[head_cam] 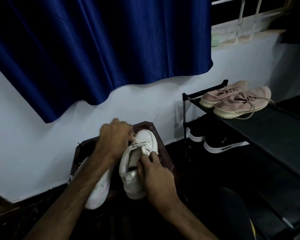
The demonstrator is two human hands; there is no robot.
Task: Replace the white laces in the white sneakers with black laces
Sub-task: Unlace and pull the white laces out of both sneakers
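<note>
Unlacing is judged to be the step in hand. The sneaker (146, 138) stands on the tabletop (164, 154), toe pointed away, and the lace (136, 144) is seen threaded only across its front eyelets; the rear ones look bare.

The left hand (114, 135) is held over the sneaker's front, just left of the toe. Its fingers are curled, seemingly pinching the lace, though motion blur hides the exact hold. The right hand (156, 177) is clamped on the sneaker's right side, fingers curled over the collar and beside the tongue.

The second sneaker (99, 193) lies just left of the sneaker, under the left forearm. No black laces can be made out. A rack (267, 129) stands well to the sneaker's right.

To do this well:
- The lace should be drawn out one crossing at a time and pulled straight along the line of each eyelet, so that the tip is not snagged.
- The sneaker should be kept pinned down by the right hand, so that it is not dragged or tipped by the pull.
- The tongue should be kept flat and centred, ready for the new lace.
- The freed lace should be laid apart from the sneaker, so that it is not tangled with the next one.
</note>
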